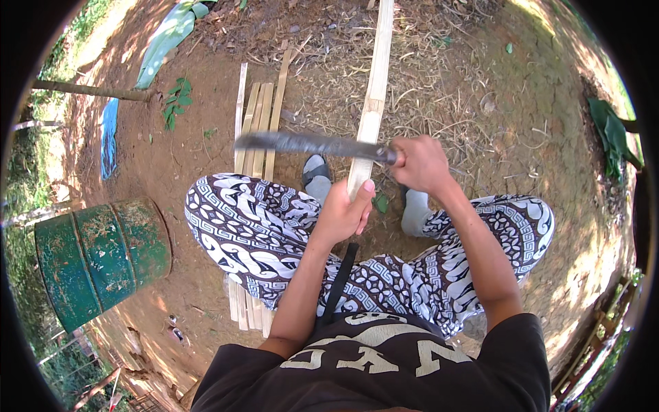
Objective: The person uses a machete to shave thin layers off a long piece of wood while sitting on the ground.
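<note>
A long pale split-bamboo strip [374,96] runs away from me between my knees, its far end beyond the top edge of the head view. My left hand [344,211] is wrapped round its near end, thumb along the top. In my right hand [424,163] is the handle of a machete [312,143], its dark blade pointing left. The blade crosses over the strip just beyond my left hand; whether its edge touches the strip I cannot tell. Motion slightly blurs the blade.
Several cut strips [259,123] lie side by side on the ground left of my feet, passing under my left leg. A rusty green drum [103,254] lies at the left. Fine shavings [439,89] litter the soil ahead. A blue bundle of strands [109,137] is farther left.
</note>
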`<state>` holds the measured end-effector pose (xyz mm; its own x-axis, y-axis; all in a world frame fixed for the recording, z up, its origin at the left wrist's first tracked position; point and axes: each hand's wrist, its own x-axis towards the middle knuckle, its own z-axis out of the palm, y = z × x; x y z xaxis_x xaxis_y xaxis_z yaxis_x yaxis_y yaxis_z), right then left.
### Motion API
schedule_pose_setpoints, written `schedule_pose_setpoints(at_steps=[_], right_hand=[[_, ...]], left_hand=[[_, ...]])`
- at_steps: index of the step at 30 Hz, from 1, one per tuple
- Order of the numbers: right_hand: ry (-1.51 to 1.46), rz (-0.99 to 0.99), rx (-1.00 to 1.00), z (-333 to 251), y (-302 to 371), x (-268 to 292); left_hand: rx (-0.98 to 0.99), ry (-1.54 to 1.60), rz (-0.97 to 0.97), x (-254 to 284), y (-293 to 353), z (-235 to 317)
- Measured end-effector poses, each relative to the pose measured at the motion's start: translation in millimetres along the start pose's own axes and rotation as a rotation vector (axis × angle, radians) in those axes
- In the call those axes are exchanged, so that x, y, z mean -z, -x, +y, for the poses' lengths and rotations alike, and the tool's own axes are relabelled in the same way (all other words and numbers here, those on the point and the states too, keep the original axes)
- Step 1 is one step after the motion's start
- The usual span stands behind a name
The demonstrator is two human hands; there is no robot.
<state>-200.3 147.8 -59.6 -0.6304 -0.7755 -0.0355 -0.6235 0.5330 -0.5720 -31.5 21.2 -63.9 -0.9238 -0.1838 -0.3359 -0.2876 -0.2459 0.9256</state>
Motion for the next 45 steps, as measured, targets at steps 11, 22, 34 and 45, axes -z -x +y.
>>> schedule_pose_setpoints(at_steps=[11, 22, 34, 45], right_hand=[[0.116, -0.15, 0.115, -2.7, 2.2, -27.9], [0.268, 0.08, 0.198, 37.5, -13.4, -30.2], [-0.885, 0.556, -0.364, 71.9, -18.2, 33.1], [-1.132, 0.007, -0.339, -13.4, 2.8, 6.4]], left_hand=[[0.007, -0.056, 0.101, -1.3, -0.2, 1.5], [-0.003, -0.11, 0.067, -3.3, -15.1, 8.1], [0.009, 0.054, 0.0, 1.1, -6.8, 14.2], [0.083, 0.223, -0.124, -7.8, 1.0, -1.4]])
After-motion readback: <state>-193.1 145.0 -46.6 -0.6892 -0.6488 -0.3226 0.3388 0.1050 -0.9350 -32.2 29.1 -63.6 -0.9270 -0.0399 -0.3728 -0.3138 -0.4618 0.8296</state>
